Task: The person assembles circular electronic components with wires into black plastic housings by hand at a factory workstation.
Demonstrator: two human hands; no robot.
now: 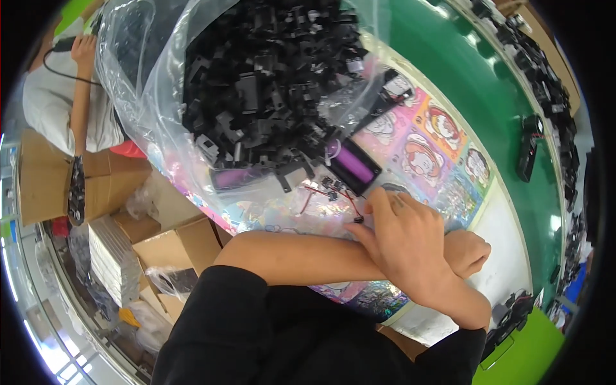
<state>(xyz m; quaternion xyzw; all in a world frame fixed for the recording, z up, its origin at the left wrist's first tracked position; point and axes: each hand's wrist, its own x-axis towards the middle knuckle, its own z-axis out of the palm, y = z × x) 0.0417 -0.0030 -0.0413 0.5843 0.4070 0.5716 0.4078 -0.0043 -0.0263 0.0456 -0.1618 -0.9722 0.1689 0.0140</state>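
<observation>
My left forearm reaches across to the right, passing beneath my right wrist. At its end my left hand [468, 253] is curled closed at the right; whatever its fingers hold, if anything, is hidden. My right hand [407, 237] reaches over the table, thumb and forefinger apart, close to a small black connector [359, 219] on a red wire. Just beyond lies a little cluster of black connectors and red wires [332, 188]. Farther back is a black battery holder [353, 167] with a purple cylindrical cell in it. Another purple cell [240, 178] shows through clear plastic.
A big clear plastic bag [154, 96] full of black plastic parts [256, 96] fills the far side. Colourful cartoon sheets [423, 154] cover the table. A green strip [449, 64] runs along the right. Cardboard boxes [186, 247] stand at left, below another person [83, 90].
</observation>
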